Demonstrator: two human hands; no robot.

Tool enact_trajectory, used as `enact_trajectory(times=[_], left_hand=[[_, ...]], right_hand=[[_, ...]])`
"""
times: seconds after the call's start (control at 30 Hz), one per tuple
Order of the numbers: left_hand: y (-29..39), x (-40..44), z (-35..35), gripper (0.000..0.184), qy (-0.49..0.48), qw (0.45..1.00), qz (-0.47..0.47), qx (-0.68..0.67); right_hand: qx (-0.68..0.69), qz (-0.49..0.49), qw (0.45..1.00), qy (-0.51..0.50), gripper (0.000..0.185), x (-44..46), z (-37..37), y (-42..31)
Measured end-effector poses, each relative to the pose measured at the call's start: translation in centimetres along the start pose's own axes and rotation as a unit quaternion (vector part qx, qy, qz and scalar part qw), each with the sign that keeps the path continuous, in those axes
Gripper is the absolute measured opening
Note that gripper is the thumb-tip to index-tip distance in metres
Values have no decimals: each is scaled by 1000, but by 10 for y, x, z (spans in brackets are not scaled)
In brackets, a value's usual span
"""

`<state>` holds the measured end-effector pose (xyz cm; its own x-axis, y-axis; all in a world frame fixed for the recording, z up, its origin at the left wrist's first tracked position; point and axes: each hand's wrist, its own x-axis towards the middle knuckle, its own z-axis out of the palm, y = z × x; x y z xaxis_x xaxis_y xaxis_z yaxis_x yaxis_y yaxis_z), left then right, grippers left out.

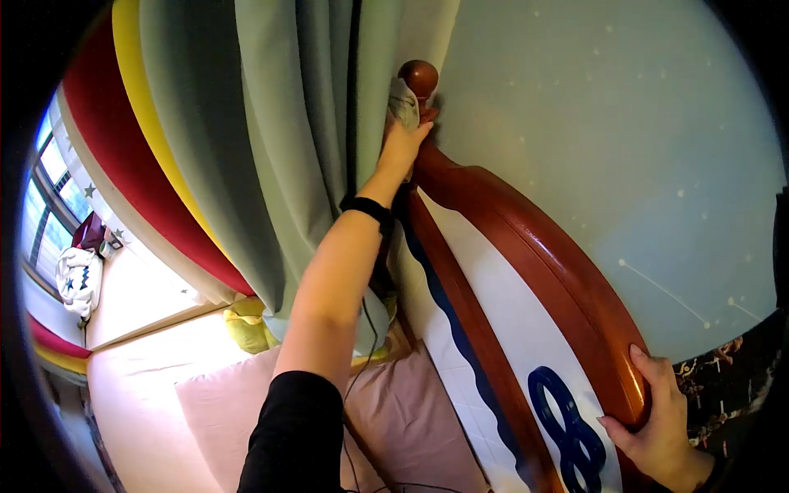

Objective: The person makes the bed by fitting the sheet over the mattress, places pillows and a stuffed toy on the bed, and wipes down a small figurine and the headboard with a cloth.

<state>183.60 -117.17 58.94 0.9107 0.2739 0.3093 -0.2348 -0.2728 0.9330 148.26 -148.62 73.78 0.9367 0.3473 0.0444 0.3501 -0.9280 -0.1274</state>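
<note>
A reddish-brown wooden headboard [526,226] with a white panel runs diagonally down the right half of the head view. At its upper end, beside the round knob [419,78], my left hand [405,144] is closed on a greyish cloth [403,103] pressed against the post. Part of the fingers is hidden behind the cloth and post. Lower right, my right hand [662,419] grips the curved top rail, thumb on the near side and fingers over the far edge. A dark blue looped ornament [567,427] sits on the white panel near it.
Grey-green curtains [275,123] with yellow and red bands hang at the left. Pink pillows [411,411] and a yellow-green cushion [246,324] lie on the bed below. A thin black cable runs past the pillows. A pale blue wall [608,148] stands behind the headboard.
</note>
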Motion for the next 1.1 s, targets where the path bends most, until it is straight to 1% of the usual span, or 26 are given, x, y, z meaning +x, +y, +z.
enact_trajectory(times=[0.03,0.07,0.13,0.17,0.2,0.27,0.3,0.33,0.4,0.43,0.47,0.53,0.57,0.6,0.67,0.7,0.73,0.77,0.8,0.87,0.9,0.97,1.07,1.1], left_hand=[[9,-8,-7,74,-25,999,-11,-21],[-3,1,-9,74,-28,999,-10,-19],[-39,25,-9,71,21,991,132,-15],[-15,7,-13,60,65,993,101,22],[-13,7,-16,60,61,993,102,25],[-13,10,-26,59,2,997,81,6],[-17,13,-29,53,-8,996,90,4],[-22,12,-28,53,-9,996,90,4],[-20,-11,-26,45,103,976,189,29],[-17,-21,-33,39,163,918,328,150],[-12,-28,-35,42,185,863,415,220],[15,-35,-29,42,104,775,496,378],[21,-23,-18,45,93,742,523,409],[24,-6,-3,45,96,744,519,409],[22,25,25,38,71,698,444,557],[24,29,29,38,77,701,441,555],[27,35,36,33,32,683,349,641],[27,36,41,29,-19,652,250,715],[24,36,44,29,-21,652,252,715],[17,28,41,20,22,646,300,702],[18,24,38,20,20,644,301,703],[21,16,33,17,10,678,322,661],[24,6,26,17,-4,671,354,651],[23,6,22,16,40,669,434,602]], right_hand=[[1,2,1000,-3,82,0,0,0],[3,4,1000,-5,82,0,0,1],[8,5,1000,-2,82,0,-1,0],[10,3,1000,-1,82,0,-1,1],[14,5,1000,0,82,0,0,1],[12,-4,1000,2,81,0,0,2],[13,-2,1000,3,81,0,0,1],[18,-2,1000,4,81,0,-1,1],[24,-1,1000,6,81,0,-2,-1],[24,-2,1000,10,81,1,-2,-2],[23,-4,1000,16,81,2,-1,-3],[22,5,1000,13,81,2,-1,-4],[17,12,1000,4,81,3,-2,-5],[14,9,1000,1,81,4,-2,-6],[11,-10,1000,18,82,5,-1,-6],[4,-12,1000,18,82,4,-1,-5],[10,-12,1000,17,82,3,-1,-3],[20,-10,1000,14,81,3,-1,-2],[21,-8,1000,13,81,2,-1,-2],[21,-10,1000,9,80,2,-1,0],[24,-8,1000,8,80,2,-1,0],[31,0,1000,3,80,1,-2,0],[31,13,999,5,82,2,-2,-2],[33,12,999,3,82,2,-1,-3]])
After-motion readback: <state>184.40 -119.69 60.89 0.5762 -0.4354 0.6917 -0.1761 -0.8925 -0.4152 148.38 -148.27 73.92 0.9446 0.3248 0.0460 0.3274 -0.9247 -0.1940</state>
